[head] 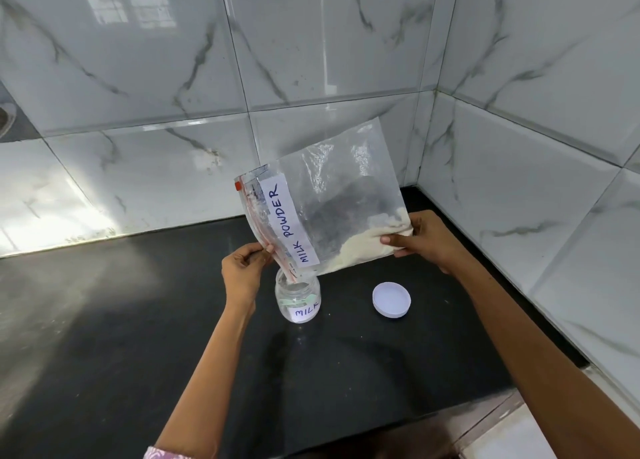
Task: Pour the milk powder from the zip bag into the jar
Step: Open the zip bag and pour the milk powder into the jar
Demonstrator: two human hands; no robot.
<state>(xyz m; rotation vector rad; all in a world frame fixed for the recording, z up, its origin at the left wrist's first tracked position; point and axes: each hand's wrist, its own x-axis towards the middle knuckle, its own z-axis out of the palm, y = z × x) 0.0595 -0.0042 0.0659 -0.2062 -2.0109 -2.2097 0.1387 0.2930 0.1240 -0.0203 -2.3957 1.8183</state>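
- Tipping over the jar (298,297), the zip bag (322,212) hangs in the head view with its opened corner poked into the jar's mouth; the jar stands on the black counter (138,337), well in from the front edge and nearer the back right corner.
- The left hand (242,271) pinches the bag's zip edge just above the jar; the right hand (426,242) is closed on the raised lower corner, where the milk powder (360,247) is heaped.
- Most powder sits along the bag's lower edge, and the jar looks nearly empty.
- Risk, as I judge it: the mouth is narrow, so a sudden slide could overshoot and spill on the counter.
- Nothing steadies the jar; a tug from the bag corner might tip it.
- The lid (391,299) lies apart to the right, clear of any spill.
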